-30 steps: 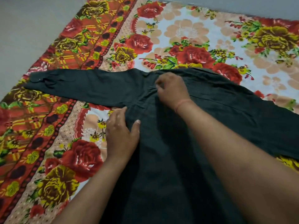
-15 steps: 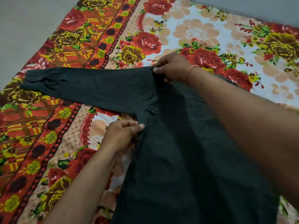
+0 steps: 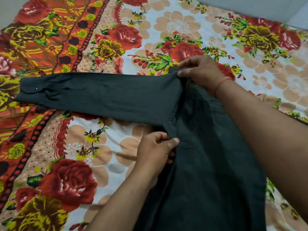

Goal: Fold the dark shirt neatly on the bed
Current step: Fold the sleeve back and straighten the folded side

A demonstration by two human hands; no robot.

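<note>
The dark shirt (image 3: 208, 164) lies on the bed, its body running toward me and one long sleeve (image 3: 100, 95) stretched flat to the left, a snap button at its cuff. My right hand (image 3: 201, 72) pinches the shoulder seam at the top of that sleeve. My left hand (image 3: 156, 150) pinches the shirt's side edge just under the armpit, thumb on top of the cloth. My right forearm crosses over the shirt and hides its right part.
A floral bedsheet (image 3: 116, 39) with red and yellow roses covers the bed. Its orange patterned border (image 3: 33, 47) runs along the left. A plain grey wall or floor (image 3: 266, 7) shows beyond the far edge.
My right hand moved from the shirt's chest up to the shoulder seam and took hold. My left hand went from lying flat to pinching the side edge below the armpit.
</note>
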